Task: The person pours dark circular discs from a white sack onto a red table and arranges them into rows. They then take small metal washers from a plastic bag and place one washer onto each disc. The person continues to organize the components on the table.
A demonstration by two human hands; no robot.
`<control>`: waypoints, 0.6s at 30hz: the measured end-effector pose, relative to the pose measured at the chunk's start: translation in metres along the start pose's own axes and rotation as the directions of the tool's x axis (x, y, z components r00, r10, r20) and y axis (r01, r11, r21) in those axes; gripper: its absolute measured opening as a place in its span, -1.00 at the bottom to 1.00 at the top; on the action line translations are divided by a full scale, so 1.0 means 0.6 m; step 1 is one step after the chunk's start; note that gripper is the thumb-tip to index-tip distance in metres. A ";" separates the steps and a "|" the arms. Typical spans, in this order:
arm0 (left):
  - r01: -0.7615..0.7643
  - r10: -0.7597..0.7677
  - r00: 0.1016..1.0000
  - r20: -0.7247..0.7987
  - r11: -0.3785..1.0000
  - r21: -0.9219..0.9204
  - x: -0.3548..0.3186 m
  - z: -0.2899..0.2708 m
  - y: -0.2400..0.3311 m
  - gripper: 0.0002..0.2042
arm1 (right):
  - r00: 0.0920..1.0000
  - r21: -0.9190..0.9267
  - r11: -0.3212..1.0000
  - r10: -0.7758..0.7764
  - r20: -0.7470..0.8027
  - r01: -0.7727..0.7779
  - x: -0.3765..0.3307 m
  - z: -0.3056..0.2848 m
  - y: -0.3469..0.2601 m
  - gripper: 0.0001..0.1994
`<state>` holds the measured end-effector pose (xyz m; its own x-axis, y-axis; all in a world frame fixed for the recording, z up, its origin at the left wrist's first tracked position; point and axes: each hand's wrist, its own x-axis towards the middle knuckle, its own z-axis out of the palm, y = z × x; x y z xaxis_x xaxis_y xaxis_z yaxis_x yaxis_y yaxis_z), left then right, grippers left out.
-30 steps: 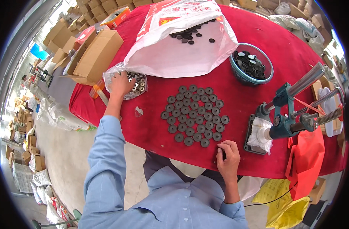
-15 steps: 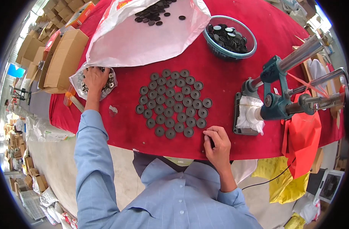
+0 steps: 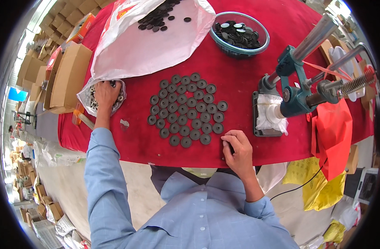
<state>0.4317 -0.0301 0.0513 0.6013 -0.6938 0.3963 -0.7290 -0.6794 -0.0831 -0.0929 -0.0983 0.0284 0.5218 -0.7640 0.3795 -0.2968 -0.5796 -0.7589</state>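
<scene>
Left hand (image 3: pixel 105 93): fingers curled down in bag (image 3: pixel 87 98) of rings — picking.
Right hand (image 3: pixel 237 147): loosely curled, resting by discs (image 3: pixel 185 109).
Next: probably carrying rings to discs — steady pinch needed.

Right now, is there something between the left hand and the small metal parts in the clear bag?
Nothing visible does. The left hand is already inside the open clear bag, its fingers on the small metal parts. The white bag lies just behind, not between.

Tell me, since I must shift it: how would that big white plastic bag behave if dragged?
The white plastic bag lies flat and creased, so it is probably floppy and light. The dark discs loose on it would likely slide or spill.
</scene>
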 end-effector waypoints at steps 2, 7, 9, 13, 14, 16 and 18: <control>-0.011 0.012 1.000 0.027 0.999 -0.035 -0.003 -0.005 0.005 -0.53 | 1.000 -0.003 1.000 0.001 -0.002 -0.001 -0.002 -0.001 0.000 -0.81; -0.013 0.014 0.999 0.031 1.000 -0.028 0.001 -0.006 0.001 -0.60 | 1.000 -0.012 1.000 -0.011 -0.001 0.011 -0.001 -0.004 0.001 -0.83; -0.010 0.012 0.999 0.043 0.998 -0.058 0.005 -0.007 0.002 -0.62 | 1.000 0.002 1.000 0.006 0.007 -0.006 -0.004 -0.003 0.003 -0.82; -0.047 0.043 0.998 -0.044 0.995 -0.090 0.010 0.000 -0.016 -0.69 | 1.000 0.010 1.000 0.005 0.009 -0.005 -0.004 -0.003 0.003 -0.81; -0.083 0.072 0.993 -0.097 0.991 -0.109 0.010 0.007 -0.031 -0.71 | 1.000 0.015 1.000 -0.003 0.009 0.003 -0.004 -0.002 0.003 -0.82; -0.123 0.096 0.981 -0.170 0.981 -0.151 0.007 0.013 -0.033 -0.74 | 1.000 0.015 1.000 -0.017 0.011 0.017 -0.002 -0.004 0.004 -0.82; -0.126 0.084 0.974 -0.213 0.973 -0.193 0.005 0.011 -0.024 -0.77 | 1.000 0.084 0.996 0.028 -0.009 -0.027 0.002 -0.008 0.001 -0.82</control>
<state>0.4463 -0.0238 0.0474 0.4548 -0.6816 0.5732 -0.8482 -0.5278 0.0455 -0.0964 -0.1008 0.0310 0.5059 -0.7824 0.3630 -0.2428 -0.5331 -0.8105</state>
